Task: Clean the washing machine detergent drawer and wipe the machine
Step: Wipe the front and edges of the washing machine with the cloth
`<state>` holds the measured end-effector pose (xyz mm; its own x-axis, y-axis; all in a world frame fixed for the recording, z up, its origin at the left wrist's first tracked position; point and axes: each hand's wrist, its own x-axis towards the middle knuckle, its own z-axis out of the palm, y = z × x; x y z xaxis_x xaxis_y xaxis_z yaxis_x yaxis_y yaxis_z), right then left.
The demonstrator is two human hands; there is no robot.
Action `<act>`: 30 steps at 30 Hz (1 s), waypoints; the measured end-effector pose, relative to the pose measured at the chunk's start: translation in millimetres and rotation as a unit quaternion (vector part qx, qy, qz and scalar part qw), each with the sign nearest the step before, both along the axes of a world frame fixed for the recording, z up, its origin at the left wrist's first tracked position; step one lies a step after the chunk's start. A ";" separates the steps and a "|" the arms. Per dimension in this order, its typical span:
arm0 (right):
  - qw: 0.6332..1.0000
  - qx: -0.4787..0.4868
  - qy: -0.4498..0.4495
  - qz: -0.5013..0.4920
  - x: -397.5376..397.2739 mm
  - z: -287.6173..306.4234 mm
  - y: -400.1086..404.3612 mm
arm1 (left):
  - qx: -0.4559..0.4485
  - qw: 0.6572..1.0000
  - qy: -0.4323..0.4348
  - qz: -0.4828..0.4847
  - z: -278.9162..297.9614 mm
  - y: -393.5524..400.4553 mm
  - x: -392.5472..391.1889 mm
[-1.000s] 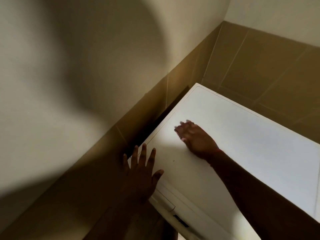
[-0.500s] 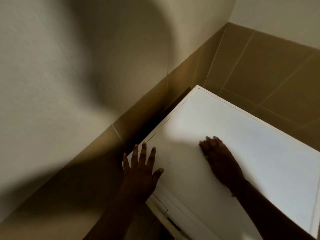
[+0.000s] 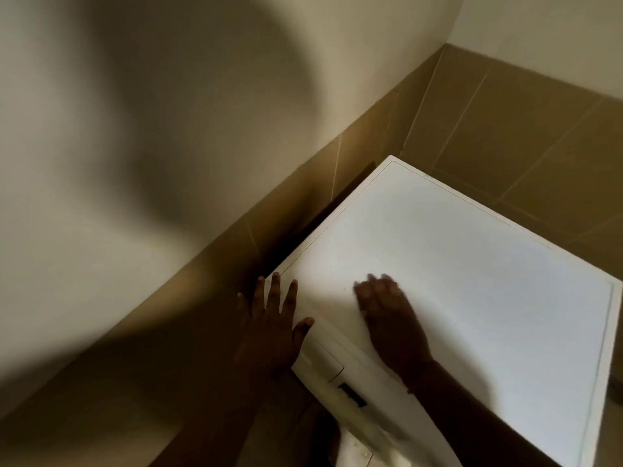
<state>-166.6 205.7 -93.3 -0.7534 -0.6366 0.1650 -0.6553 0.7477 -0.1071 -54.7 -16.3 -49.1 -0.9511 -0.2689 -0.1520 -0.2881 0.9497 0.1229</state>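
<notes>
White flat-topped metal washing machine (image 3: 472, 281): set into tiled corner. Left hand (image 3: 273, 328): grip spread, laid at top's left edge, seemingly for bracing. Right hand (image 3: 391, 318): blurred, grip flattened on top; no cloth discernible.

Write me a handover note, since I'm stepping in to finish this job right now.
Left hand: open, fingers spread at the front left corner of the washing machine top.
Right hand: flat on the top, blurred; no cloth visible under it.
Detergent drawer: appears closed, below the left hand.
Done: cannot tell from this view.
Left: clean the drawer, then wipe the machine.
</notes>
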 end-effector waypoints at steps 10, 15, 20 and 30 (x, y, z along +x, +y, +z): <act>0.991 0.050 -0.064 0.110 69.0 4.5 -66.3 | 0.027 0.997 -0.007 0.070 6.7 -50.9 103.0; 0.997 0.032 -0.066 0.026 79.0 12.6 -92.8 | 0.042 0.995 -0.002 0.087 -0.9 -63.7 143.5; 0.993 0.061 -0.059 0.085 64.2 16.7 -119.8 | 0.051 0.994 -0.006 0.093 -6.6 -63.2 166.0; 0.954 0.147 0.045 0.257 34.7 16.4 -183.2 | 0.109 0.984 -0.020 0.139 -27.9 -35.4 169.5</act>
